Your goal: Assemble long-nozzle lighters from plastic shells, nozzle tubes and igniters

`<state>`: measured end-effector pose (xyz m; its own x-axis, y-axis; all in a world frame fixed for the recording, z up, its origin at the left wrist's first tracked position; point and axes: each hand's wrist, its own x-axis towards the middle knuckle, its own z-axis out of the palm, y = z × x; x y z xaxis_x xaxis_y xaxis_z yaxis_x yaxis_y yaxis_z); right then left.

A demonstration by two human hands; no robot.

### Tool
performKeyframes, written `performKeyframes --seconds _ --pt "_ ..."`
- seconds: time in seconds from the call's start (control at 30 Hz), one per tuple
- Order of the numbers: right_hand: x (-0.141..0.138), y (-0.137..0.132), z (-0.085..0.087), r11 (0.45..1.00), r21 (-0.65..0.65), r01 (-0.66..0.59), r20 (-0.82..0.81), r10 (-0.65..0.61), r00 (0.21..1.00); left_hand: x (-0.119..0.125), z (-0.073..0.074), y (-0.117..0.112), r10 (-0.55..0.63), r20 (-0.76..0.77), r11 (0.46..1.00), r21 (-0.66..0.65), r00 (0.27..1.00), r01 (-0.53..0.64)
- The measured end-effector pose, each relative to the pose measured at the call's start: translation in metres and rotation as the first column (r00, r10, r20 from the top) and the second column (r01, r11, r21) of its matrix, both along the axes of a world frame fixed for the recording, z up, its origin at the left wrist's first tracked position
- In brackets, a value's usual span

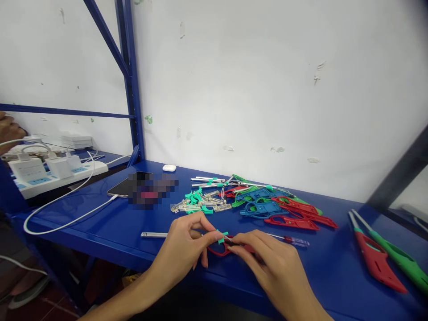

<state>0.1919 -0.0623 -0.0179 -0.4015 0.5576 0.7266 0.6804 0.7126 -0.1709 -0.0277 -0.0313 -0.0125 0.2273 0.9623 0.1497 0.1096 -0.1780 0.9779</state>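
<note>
Between the thumb and forefinger of my left hand (190,240) is a small teal plastic trigger (221,240). A thin pale wire (228,238) runs from it toward my right hand (267,254), whose fingertips are pinched together; what they grip is hidden. Under both hands, partly covered, lies a red lighter casing half (219,253) with an open loop. A metal lighter tube (154,235) sticks out left of my left hand. Beyond my right hand rests a screwdriver (296,241) with a clear purplish handle.
Behind my hands are clear lighter tanks (222,207) with teal triggers, metal tubes (209,179), and blue (261,208) and red casing halves (292,222). Red (377,258) and green lighters (397,258) lie right. A charging phone (123,185), earbud case (169,168) and power strip (96,168) are left. Another person's hand (10,131) shows far left.
</note>
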Motion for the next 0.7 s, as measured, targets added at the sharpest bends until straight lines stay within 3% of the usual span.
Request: performKeyframes --seconds 0.27,0.7 --pt "-0.0012 -0.0009 0.0017 1.0 0.025 -0.019 -0.011 0.019 1.0 0.0008 0.0009 -0.0009 -0.054 -0.006 0.998 0.02 0.999 0.054" --pt "-0.0036 -0.0072 0.004 0.998 -0.054 -0.038 -0.075 0.034 0.997 0.0008 0.0037 -0.0052 -0.092 0.008 0.995 0.047 0.996 0.092"
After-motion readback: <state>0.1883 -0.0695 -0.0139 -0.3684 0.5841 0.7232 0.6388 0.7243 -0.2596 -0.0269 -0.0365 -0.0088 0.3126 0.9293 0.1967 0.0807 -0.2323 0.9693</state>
